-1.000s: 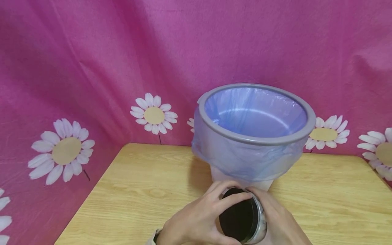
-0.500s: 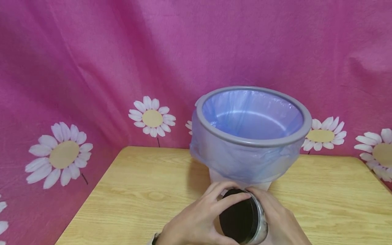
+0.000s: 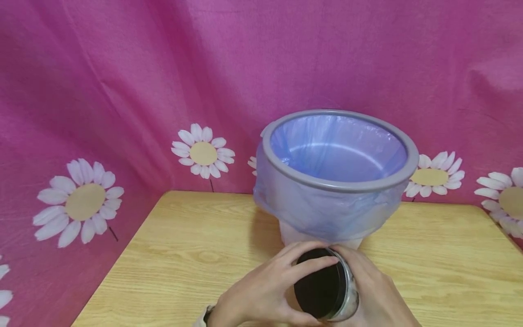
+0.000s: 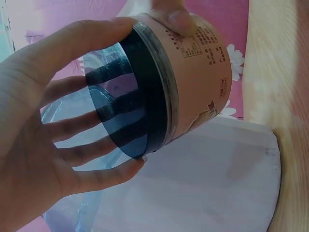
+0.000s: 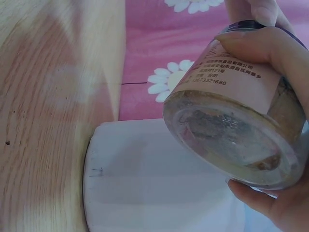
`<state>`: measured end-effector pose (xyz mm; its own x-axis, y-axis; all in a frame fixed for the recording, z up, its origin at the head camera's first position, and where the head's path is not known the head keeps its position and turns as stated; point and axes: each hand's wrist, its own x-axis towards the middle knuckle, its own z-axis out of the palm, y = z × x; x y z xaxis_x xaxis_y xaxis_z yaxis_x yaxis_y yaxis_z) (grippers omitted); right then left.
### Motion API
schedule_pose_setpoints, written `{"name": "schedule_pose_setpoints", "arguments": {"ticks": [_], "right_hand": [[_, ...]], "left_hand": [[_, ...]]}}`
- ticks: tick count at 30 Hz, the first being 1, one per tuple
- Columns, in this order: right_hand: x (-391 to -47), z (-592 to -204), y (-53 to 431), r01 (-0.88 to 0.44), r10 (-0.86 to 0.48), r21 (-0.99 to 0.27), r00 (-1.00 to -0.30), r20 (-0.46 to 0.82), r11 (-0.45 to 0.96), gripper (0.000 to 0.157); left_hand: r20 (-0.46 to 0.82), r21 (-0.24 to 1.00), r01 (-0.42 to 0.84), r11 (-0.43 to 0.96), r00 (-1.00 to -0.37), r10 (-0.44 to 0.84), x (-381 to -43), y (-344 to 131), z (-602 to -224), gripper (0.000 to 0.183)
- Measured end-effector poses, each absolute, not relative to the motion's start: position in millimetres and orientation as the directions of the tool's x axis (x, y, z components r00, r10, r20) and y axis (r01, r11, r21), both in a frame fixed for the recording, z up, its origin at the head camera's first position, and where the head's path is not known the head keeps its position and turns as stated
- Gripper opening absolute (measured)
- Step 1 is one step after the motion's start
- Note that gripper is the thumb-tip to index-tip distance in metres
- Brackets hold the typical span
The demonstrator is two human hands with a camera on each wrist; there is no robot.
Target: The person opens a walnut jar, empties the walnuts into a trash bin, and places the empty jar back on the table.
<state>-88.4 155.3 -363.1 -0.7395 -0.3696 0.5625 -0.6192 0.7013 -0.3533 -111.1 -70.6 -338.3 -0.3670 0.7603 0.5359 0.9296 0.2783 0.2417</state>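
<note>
A clear plastic jar [image 5: 227, 137] with a black lid [image 3: 320, 284] is held tilted in both hands, in front of the bin near the bottom of the head view. Around the lid's edge curl the thumb and spread fingers of my left hand [image 3: 265, 286]. My right hand [image 3: 372, 290] grips the jar's body from the other side. The left wrist view shows the jar's tan printed label [image 4: 203, 72] beside the lid. Brownish residue shows through the jar's base in the right wrist view, though what it is cannot be made out.
A bin with a grey rim [image 3: 339, 186] stands right behind the jar, lined with a translucent blue bag [image 3: 323, 215] folded over its outside. Beneath it lies a light wooden table [image 3: 180, 254]. A magenta cloth [image 3: 229, 68] with white daisies hangs behind and at the left.
</note>
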Motion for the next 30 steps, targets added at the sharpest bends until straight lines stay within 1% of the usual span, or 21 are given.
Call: {"name": "schedule_pose_setpoints", "arguments": {"ticks": [4,11,16,20,26,28,30], "right_hand": [[-87.8,-364.0,156.7,-0.615,-0.359,-0.346,-0.736,0.574,0.709,0.113],[-87.7,-363.6,156.3,-0.616,-0.351,-0.349,-0.733,0.582,0.706,0.112],[-87.2,-364.3,156.3,-0.613,-0.353,-0.338,-0.732,0.583,0.714,0.113],[-88.0,-365.2,156.9,-0.622,-0.359,-0.33,-0.723,0.59,0.71,0.115],[-89.1,-365.7,157.3,-0.63,-0.359,-0.327,-0.713,0.602,0.704,0.115],[-89.3,-365.1,157.1,-0.631,-0.358,-0.331,-0.713,0.603,0.702,0.113],[-89.0,-364.3,156.7,-0.626,-0.356,-0.343,-0.723,0.592,0.701,0.111]], "left_hand": [[0.523,0.251,0.925,0.285,-0.378,0.764,-110.7,-69.9,-338.9,0.092],[0.525,0.213,0.943,0.257,-0.332,0.784,-113.5,-69.8,-338.6,0.09],[0.551,0.21,0.945,0.252,-0.327,0.767,-113.6,-68.5,-340.4,0.09],[0.551,0.217,0.939,0.266,-0.343,0.761,-113.2,-68.1,-341.0,0.092],[0.526,0.242,0.926,0.292,-0.377,0.762,-111.3,-69.7,-339.8,0.091],[0.522,0.236,0.93,0.283,-0.366,0.77,-111.3,-69.9,-338.6,0.089],[0.525,0.215,0.941,0.262,-0.338,0.781,-111.7,-69.9,-337.3,0.088]]}}
